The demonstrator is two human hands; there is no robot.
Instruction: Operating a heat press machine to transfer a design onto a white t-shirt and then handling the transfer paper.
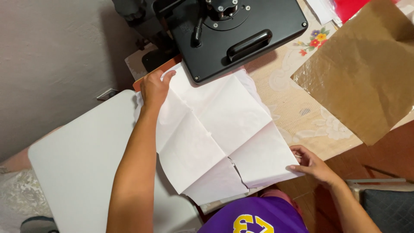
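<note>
The left hand [154,88] lies flat with its fingers together, pressing the far-left corner of a creased white paper sheet [215,133] at about eleven o'clock from the sheet's middle. The right hand [311,164] pinches the near-right corner between thumb and fingers, at about four o'clock. The sheet lies spread over white fabric [252,86] on the lower bed of a heat press, its far edge tucked beneath the raised black upper platen [241,34] at twelve o'clock. Judging by this, the sheet is laid but not yet smoothed: fold lines and a small tear remain. A brown paper sheet [362,73] lies at two o'clock on the floral tablecloth [297,112]; a pale board [82,164] sits at nine.
</note>
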